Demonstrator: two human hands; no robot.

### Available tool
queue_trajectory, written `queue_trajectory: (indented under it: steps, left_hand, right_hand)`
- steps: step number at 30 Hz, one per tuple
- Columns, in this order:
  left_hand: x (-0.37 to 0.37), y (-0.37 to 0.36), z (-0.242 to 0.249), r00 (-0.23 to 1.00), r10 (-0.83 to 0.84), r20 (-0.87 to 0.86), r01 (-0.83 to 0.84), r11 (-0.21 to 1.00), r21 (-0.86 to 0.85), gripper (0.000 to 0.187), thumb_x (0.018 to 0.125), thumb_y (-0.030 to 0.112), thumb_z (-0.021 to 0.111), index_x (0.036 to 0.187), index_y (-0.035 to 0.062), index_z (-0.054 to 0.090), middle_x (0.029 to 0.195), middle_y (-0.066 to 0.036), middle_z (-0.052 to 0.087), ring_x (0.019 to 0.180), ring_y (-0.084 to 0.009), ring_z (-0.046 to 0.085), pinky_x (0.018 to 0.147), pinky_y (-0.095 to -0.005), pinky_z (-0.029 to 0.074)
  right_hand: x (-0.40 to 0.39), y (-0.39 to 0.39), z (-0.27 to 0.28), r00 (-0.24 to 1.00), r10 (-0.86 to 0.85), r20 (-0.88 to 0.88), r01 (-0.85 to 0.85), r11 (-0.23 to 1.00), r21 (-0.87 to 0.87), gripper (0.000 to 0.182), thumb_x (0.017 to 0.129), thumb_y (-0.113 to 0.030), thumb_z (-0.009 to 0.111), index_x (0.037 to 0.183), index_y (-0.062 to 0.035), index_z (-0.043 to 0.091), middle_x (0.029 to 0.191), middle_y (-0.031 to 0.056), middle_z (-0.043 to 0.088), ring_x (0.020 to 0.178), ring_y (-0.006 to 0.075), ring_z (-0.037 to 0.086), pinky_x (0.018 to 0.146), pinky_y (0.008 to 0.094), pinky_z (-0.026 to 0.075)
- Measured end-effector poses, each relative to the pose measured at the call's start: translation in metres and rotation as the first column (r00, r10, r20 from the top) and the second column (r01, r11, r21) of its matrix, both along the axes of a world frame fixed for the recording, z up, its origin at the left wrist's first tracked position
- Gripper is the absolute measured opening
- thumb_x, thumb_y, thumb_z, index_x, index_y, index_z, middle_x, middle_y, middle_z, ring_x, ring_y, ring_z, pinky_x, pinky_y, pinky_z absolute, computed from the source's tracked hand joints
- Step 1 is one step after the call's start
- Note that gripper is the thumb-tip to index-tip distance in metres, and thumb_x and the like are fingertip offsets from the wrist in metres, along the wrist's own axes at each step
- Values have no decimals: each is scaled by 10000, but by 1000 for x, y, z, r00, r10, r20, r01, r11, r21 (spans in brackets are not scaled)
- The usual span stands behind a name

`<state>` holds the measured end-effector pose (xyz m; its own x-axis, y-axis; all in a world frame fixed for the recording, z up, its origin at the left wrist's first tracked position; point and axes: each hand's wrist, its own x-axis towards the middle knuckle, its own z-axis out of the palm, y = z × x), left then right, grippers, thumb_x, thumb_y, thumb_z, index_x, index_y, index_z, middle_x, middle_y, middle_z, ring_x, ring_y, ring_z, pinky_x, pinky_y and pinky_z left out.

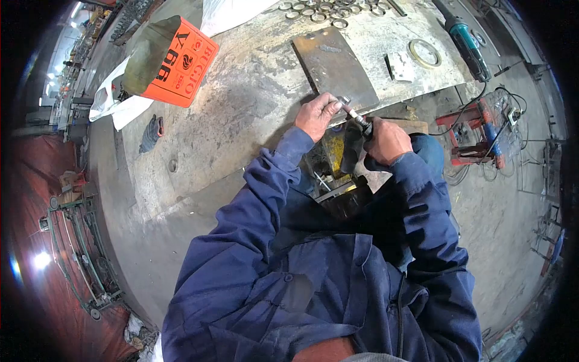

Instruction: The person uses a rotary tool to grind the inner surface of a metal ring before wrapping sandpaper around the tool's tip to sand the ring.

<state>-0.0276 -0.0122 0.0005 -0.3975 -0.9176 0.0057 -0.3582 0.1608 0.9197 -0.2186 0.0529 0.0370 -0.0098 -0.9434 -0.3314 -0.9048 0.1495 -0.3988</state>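
Note:
My left hand (316, 114) rests on the edge of the grey metal workbench (241, 114), its fingers pinching a small metal ring (344, 100) next to a dark steel plate (335, 66). My right hand (386, 140) is closed around the dark handle of a welding electrode holder (360, 134). Its thin rod (354, 114) points up at the ring. Both arms are in blue sleeves. A yellow-stained vise-like fixture (332, 154) sits just below the hands, partly hidden.
An orange box (181, 63) and white bags stand at the bench's left. Several metal rings (319, 12) lie at the far edge, with a tape roll (424, 52) and a teal angle grinder (463, 37) on the right. A red machine (476, 130) with cables is on the floor.

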Motion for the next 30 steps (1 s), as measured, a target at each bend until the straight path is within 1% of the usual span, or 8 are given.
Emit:
queue_trajectory:
  steps: [7, 9, 12, 15, 22, 25, 27, 30]
  left_hand:
    - [1, -1, -3, 1000, 9, 1, -9, 1000, -19, 257, 933, 325, 544, 905, 78, 607, 710, 8, 552, 676, -80, 466, 628, -254, 414]
    - [1, -2, -3, 1000, -14, -4, 14, 1000, -3, 247, 932, 321, 546, 900, 88, 620, 702, 16, 543, 671, -78, 457, 624, -252, 410]
    - [1, -2, -7, 999, -12, -47, 12, 1000, -14, 235, 932, 312, 548, 887, 96, 628, 694, 20, 530, 667, -74, 450, 615, -253, 405]
    - [-1, -3, -10, 999, -4, -54, 1, 998, -63, 252, 926, 322, 555, 899, 77, 609, 635, -42, 504, 599, -107, 425, 555, -292, 403]
    - [-1, -2, -12, 991, 0, -137, -8, 998, -60, 259, 925, 330, 554, 899, 78, 606, 638, -30, 504, 596, -109, 424, 555, -290, 401]
    - [-2, -3, -7, 995, -12, -102, -1, 992, -127, 265, 927, 335, 549, 894, 78, 606, 645, -41, 530, 601, -115, 445, 567, -293, 411]
    - [0, 0, -1, 1000, -10, -6, 10, 1000, -11, 289, 923, 358, 548, 897, 75, 601, 687, -74, 570, 631, -142, 487, 609, -309, 435]
    - [2, -1, -8, 1000, -12, -11, 12, 1000, -7, 303, 920, 372, 547, 899, 74, 599, 711, -92, 583, 647, -153, 506, 620, -313, 441]
  right_hand:
    - [-3, 0, -3, 998, 48, -27, -48, 999, -14, 343, 639, -162, 651, 944, -14, 593, 847, 246, 630, 859, 409, 606, 733, 466, 483]
    - [2, 3, -1, 999, 47, -27, -48, 998, -51, 235, 701, -168, 635, 870, -9, 599, 856, 232, 640, 855, 381, 626, 736, 457, 500]
    - [-1, 1, -8, 1000, 25, 10, -25, 999, -46, 321, 651, -178, 652, 919, -11, 591, 836, 247, 628, 848, 412, 605, 725, 469, 482]
    - [-2, -1, -3, 1000, 6, -17, -6, 1000, -28, 326, 654, -174, 654, 930, -11, 595, 842, 247, 630, 846, 412, 607, 718, 468, 485]
    - [-1, 1, -8, 997, 70, 21, -68, 996, -61, 315, 659, -173, 659, 918, -8, 587, 831, 240, 632, 839, 412, 611, 711, 469, 487]
    - [-1, 1, -3, 999, -6, -39, 4, 999, -51, 303, 661, -179, 665, 894, -6, 576, 827, 238, 633, 835, 411, 612, 711, 473, 486]
    - [0, 3, -8, 1000, 4, -24, -6, 997, -82, 303, 662, -184, 671, 885, -6, 570, 833, 237, 634, 837, 408, 613, 712, 474, 485]
    - [2, 5, -5, 999, 38, -32, -39, 998, -44, 304, 665, -188, 671, 885, -4, 568, 834, 235, 633, 839, 409, 611, 716, 474, 482]
